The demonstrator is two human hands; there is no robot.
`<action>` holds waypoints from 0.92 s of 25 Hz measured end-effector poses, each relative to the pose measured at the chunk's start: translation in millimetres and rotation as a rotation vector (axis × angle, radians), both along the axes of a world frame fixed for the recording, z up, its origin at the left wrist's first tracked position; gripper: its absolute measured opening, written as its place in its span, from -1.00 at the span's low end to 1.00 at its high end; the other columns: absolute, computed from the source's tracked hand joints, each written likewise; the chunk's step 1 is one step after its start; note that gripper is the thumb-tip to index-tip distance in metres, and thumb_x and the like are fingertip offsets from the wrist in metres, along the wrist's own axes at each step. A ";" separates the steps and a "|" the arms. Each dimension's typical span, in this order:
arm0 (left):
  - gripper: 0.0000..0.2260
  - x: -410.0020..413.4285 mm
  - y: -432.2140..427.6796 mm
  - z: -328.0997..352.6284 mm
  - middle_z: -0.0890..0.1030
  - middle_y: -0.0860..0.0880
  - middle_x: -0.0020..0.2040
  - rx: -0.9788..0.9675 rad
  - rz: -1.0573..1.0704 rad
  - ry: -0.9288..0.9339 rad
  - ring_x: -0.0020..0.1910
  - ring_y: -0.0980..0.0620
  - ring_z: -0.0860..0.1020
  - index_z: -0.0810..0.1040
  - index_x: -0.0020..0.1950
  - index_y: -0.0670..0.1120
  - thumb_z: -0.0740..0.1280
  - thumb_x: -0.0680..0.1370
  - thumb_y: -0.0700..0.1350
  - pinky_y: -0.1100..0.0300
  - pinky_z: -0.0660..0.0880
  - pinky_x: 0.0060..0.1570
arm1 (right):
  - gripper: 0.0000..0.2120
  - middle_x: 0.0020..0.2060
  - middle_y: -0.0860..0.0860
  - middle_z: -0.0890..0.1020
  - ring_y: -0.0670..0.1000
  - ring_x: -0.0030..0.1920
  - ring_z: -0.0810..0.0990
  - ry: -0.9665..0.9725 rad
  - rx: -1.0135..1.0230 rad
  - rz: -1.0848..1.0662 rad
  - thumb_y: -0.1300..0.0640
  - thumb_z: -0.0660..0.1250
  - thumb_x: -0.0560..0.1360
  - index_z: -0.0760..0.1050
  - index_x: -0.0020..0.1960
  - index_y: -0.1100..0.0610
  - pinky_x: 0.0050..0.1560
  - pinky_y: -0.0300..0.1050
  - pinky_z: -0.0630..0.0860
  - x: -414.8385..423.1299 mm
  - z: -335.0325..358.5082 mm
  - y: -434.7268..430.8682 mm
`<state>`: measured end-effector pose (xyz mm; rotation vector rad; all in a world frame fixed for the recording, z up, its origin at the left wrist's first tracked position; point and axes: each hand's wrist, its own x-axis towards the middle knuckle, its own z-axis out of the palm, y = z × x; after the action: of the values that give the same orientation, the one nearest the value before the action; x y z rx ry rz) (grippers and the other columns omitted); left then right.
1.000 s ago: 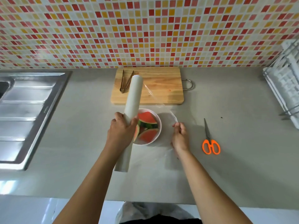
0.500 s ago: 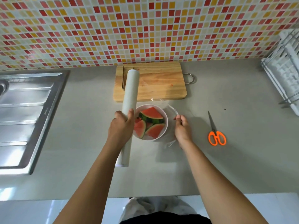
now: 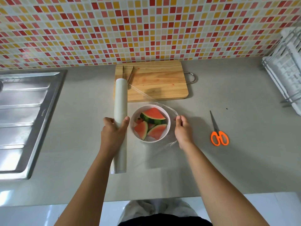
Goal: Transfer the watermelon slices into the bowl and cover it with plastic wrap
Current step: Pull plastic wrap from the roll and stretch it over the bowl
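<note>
A white bowl [image 3: 167,119] sits on the grey counter and holds several watermelon slices [image 3: 153,115]. My left hand [image 3: 114,132] grips a long white roll of plastic wrap [image 3: 120,101] just left of the bowl. A clear sheet of plastic wrap [image 3: 170,110] stretches from the roll over the bowl. My right hand [image 3: 183,130] pinches the sheet's free edge at the bowl's right side.
A wooden cutting board [image 3: 156,80] with metal tongs [image 3: 129,74] lies behind the bowl. Orange-handled scissors [image 3: 218,132] lie to the right. A steel sink drainer [image 3: 24,115] is at the left, a white dish rack [image 3: 286,74] at the far right.
My left hand has drawn the roll leftwards, off the bowl, so the slices show fully. The sheet now spans the bowl. My right hand keeps hold of the film edge.
</note>
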<state>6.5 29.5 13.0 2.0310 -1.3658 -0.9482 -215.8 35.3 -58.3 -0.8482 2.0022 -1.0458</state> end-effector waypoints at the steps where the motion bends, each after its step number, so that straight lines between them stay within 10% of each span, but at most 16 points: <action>1: -0.54 3.4 -0.1 -4.7 0.51 -0.08 -0.05 0.014 -0.007 0.017 -0.15 -0.06 0.50 0.27 0.09 -0.07 0.26 0.47 0.26 0.11 0.38 -0.20 | -0.77 -0.35 -0.15 0.49 -0.13 -0.33 0.43 0.002 0.001 0.003 0.03 0.06 0.60 0.42 -0.14 0.03 -0.40 -0.26 0.26 0.3 -0.3 -0.1; 9: -0.52 18.1 -14.5 -27.7 0.55 -0.16 0.06 0.207 -0.011 0.151 -0.01 -0.18 0.53 0.41 0.10 -0.11 0.04 0.54 0.27 -0.02 0.45 0.01 | -0.76 -0.36 -0.14 0.49 -0.12 -0.33 0.43 0.026 0.028 0.042 0.04 0.06 0.61 0.41 -0.15 0.05 -0.34 -0.15 0.25 1.6 -1.8 -0.2; 23: -0.58 34.9 -9.1 -39.3 0.53 -0.10 -0.12 0.092 0.002 0.104 -0.12 -0.13 0.47 0.42 0.03 -0.08 0.09 0.43 0.22 0.06 0.35 -0.21 | -0.79 -0.30 -0.16 0.53 0.04 -0.15 0.52 -0.022 0.010 -0.008 0.05 0.08 0.60 0.43 -0.14 -0.02 -0.14 -0.17 0.34 3.9 -8.3 -1.7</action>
<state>41.4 20.4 -26.3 2.0194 -1.2871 -1.1184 -211.9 33.7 -66.6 -0.8206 1.9931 -1.0439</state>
